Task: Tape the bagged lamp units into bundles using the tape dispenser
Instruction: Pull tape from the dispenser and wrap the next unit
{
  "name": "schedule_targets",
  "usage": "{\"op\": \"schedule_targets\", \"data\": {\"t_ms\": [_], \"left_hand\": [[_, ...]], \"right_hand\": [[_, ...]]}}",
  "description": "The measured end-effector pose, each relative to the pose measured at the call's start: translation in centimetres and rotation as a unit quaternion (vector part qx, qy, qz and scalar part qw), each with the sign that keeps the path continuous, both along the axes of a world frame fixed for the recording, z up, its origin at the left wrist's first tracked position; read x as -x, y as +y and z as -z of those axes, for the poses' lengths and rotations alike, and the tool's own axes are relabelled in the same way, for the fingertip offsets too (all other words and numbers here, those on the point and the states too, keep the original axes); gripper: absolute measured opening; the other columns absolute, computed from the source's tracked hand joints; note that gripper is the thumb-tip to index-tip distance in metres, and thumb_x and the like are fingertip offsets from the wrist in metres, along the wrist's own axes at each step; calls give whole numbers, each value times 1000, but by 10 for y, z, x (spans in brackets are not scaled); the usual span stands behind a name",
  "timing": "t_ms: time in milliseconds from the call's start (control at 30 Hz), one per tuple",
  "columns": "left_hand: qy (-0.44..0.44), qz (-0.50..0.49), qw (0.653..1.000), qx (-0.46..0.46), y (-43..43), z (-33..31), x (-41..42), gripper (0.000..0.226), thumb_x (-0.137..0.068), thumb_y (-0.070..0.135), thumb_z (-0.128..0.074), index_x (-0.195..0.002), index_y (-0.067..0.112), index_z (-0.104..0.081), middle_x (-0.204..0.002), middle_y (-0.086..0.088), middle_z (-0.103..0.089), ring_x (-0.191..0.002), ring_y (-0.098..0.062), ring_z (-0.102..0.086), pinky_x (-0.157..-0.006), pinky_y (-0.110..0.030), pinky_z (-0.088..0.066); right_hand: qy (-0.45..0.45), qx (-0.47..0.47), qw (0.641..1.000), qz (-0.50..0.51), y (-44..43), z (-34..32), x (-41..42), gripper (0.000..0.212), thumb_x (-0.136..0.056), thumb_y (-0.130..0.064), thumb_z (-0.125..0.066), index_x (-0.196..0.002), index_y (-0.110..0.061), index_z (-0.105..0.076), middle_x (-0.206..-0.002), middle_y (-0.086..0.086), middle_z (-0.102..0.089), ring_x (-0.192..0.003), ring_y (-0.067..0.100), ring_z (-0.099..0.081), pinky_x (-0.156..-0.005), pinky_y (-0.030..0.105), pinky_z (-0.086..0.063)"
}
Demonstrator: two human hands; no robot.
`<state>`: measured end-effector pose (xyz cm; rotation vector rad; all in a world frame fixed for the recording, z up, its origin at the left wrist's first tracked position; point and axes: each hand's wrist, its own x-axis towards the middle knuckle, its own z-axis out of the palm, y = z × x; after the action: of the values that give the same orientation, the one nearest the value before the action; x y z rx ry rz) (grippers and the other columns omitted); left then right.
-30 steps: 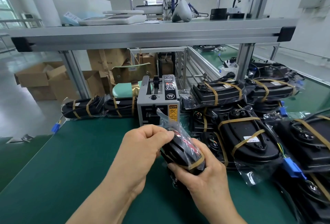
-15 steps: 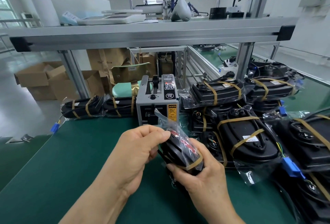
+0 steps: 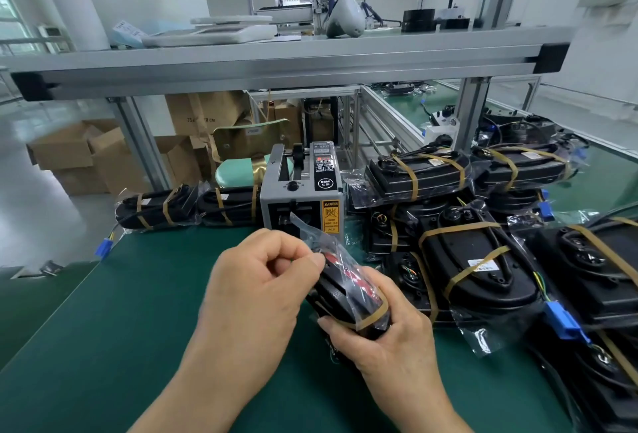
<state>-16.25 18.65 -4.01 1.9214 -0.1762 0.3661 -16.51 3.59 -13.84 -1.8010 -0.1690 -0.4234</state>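
Note:
Above the green bench top [image 3: 138, 312] I hold a black bagged lamp unit [image 3: 345, 291] with a red part showing through the clear bag. One band of brown tape crosses its near end. My right hand [image 3: 386, 339] grips that near end from below. My left hand [image 3: 255, 280] pinches the loose bag at the unit's far end with its fingertips. The grey tape dispenser [image 3: 302, 191] stands right behind the unit, at the bench's far edge.
Several taped bundles of lamp units [image 3: 473, 253] are piled to the right, with blue connectors [image 3: 562, 322] sticking out. Two taped bundles [image 3: 186, 205] lie left of the dispenser. An aluminium shelf [image 3: 276, 60] spans overhead. Cardboard boxes [image 3: 86, 156] sit on the floor behind.
My left hand's fingers have curled tighter onto the bag end. The lamp unit and my right hand have barely shifted.

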Motion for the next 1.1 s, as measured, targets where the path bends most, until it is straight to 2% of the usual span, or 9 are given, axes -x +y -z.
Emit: {"op": "schedule_targets", "data": {"t_ms": [100, 200, 300, 400, 567, 667, 767, 900, 1100], "left_hand": [[15, 23, 999, 46, 1, -7, 3, 12, -78, 24, -72, -68, 18, -69, -47, 8, -44, -40, -1, -35, -39, -11, -30], [65, 57, 995, 41, 1, -7, -2, 12, -76, 29, -72, -69, 20, -72, -64, -11, -60, -55, -5, -48, -51, -10, -39], [93, 63, 992, 51, -2, -2, -8, 13, -77, 27, -72, -67, 18, -72, -65, -6, -63, -58, -4, -52, -56, -9, -41], [107, 62, 991, 54, -4, 2, -11, 14, -78, 26, -73, -70, 15, -72, -79, -13, -69, -67, -8, -58, -62, -12, -46], [95, 31, 994, 46, -6, 5, -14, 13, -79, 25, -73, -71, 15, -71, -77, -20, -64, -64, -13, -52, -58, -16, -43], [91, 29, 994, 45, -6, 6, -14, 13, -77, 27, -73, -70, 15, -71, -64, -14, -57, -60, -12, -48, -51, -14, -39], [96, 31, 994, 45, -6, 7, -14, 14, -77, 28, -73, -70, 17, -71, -64, -6, -57, -60, -12, -47, -50, -14, -38], [79, 31, 995, 50, -4, 5, -13, 13, -76, 29, -73, -69, 18, -71, -71, -17, -63, -61, -12, -51, -53, -14, -42], [81, 40, 995, 47, -8, 3, -11, 13, -72, 31, -71, -67, 19, -71, -62, -2, -57, -55, -6, -47, -51, -13, -41]], "right_hand": [[0, 0, 1000, 3, -1, 1, -1, 57, -60, -47, -82, -112, -53, -60, -97, -16, -73, -89, 8, -70, -76, 28, -58], [-3, 1, 1000, 2, 0, 0, 0, 58, -60, -48, -83, -112, -54, -60, -97, -15, -73, -87, 9, -70, -75, 27, -57], [-14, 2, 1000, 5, 1, 0, 0, 56, -60, -47, -83, -110, -56, -59, -95, -17, -72, -86, 7, -70, -73, 22, -55], [-22, -1, 1000, 4, 0, -2, 0, 54, -61, -44, -83, -109, -55, -60, -94, -15, -72, -83, 8, -70, -71, 21, -55], [-21, 0, 1000, 0, 1, -2, 0, 55, -62, -43, -84, -110, -54, -61, -93, -13, -73, -83, 11, -70, -71, 24, -56], [-21, 1, 1000, 2, 1, -2, 0, 55, -61, -43, -83, -110, -55, -60, -94, -15, -73, -84, 9, -70, -71, 21, -55], [-19, -1, 1000, 1, 1, -2, 0, 55, -61, -42, -84, -110, -55, -60, -94, -14, -73, -83, 9, -70, -71, 22, -55], [-20, 3, 1000, 4, 2, -1, 0, 57, -60, -45, -83, -111, -55, -59, -95, -16, -73, -85, 9, -70, -71, 20, -55], [-28, 2, 1000, 0, 1, -3, 0, 55, -61, -46, -82, -109, -57, -59, -95, -15, -72, -83, 8, -70, -71, 17, -54]]}}
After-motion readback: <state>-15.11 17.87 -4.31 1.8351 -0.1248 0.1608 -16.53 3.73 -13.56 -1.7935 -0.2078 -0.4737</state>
